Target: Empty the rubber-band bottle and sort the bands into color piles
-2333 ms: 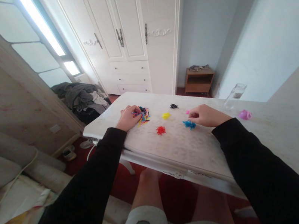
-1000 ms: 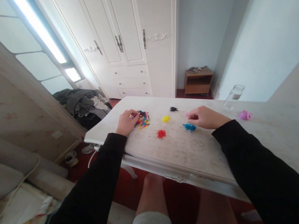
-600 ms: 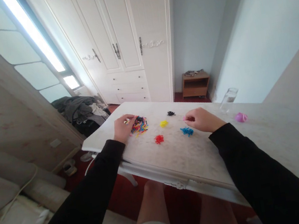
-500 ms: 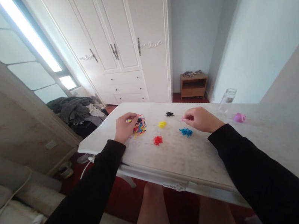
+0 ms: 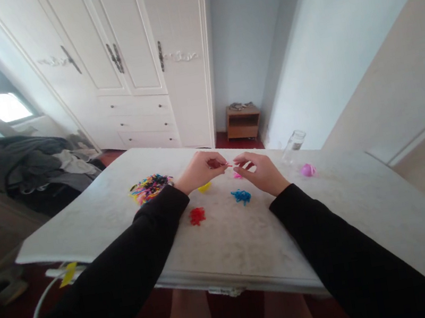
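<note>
Readable text: none anywhere in the scene.
Wardrobe (image 5: 132,59), far side: plain white doors with metal handles and raised ornaments, no lettering.
Glass jar (image 5: 293,144), far right on the table (image 5: 228,237): a pale patch on it, too small to tell whether it carries print.
Table: bare marbled surface, no marks to read.

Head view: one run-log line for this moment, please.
left hand: pinching small pink piece | right hand: fingertips at it | mixed pile: left on table
</note>
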Action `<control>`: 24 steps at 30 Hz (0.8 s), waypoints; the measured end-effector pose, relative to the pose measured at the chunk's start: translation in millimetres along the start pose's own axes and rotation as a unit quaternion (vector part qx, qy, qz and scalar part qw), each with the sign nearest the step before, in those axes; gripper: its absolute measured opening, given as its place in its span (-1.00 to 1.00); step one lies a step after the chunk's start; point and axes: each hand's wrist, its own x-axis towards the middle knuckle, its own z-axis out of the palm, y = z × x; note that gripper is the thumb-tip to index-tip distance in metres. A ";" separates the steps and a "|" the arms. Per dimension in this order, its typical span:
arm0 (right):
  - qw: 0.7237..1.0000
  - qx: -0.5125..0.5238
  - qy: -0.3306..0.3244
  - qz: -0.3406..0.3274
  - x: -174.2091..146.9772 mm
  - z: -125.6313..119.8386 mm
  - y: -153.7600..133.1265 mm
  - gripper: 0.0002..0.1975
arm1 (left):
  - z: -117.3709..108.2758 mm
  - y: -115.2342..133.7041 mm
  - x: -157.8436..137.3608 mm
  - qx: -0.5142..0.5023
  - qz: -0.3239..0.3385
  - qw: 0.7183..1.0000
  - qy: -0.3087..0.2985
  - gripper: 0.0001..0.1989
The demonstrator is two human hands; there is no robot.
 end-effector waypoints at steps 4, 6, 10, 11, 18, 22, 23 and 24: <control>1.000 0.022 -0.008 0.016 -0.5 12.6 -4.9 -0.75 | -5.5 1.6 -9.2 0.012 0.003 1.000 -0.025 -0.84; 1.000 0.018 -0.005 0.020 -0.2 17.6 -7.9 -0.76 | -6.3 3.3 -12.0 0.022 0.012 0.999 -0.036 -0.84; 0.999 0.008 0.005 0.031 0.8 20.4 -11.7 -0.72 | -4.5 4.9 -12.3 0.034 0.023 0.997 -0.060 -0.80; 0.999 0.007 0.010 0.035 0.9 19.9 -12.4 -0.71 | -4.0 5.0 -11.9 0.029 0.021 0.997 -0.067 -0.79; 0.994 0.067 0.038 0.080 0.8 21.2 -14.8 -0.62 | -2.8 5.8 -11.4 -0.065 -0.017 0.994 -0.084 -0.79; 0.981 0.152 0.039 0.115 2.4 26.8 -11.7 -0.56 | -3.1 4.2 -11.4 -0.078 -0.029 0.993 -0.080 -0.84; 0.977 0.169 0.039 0.124 2.7 28.0 -11.2 -0.56 | -3.3 3.7 -11.4 -0.081 -0.029 0.993 -0.078 -0.85; 0.974 0.183 0.041 0.130 2.9 29.0 -10.9 -0.56 | -3.5 3.4 -11.4 -0.083 -0.029 0.993 -0.075 -0.85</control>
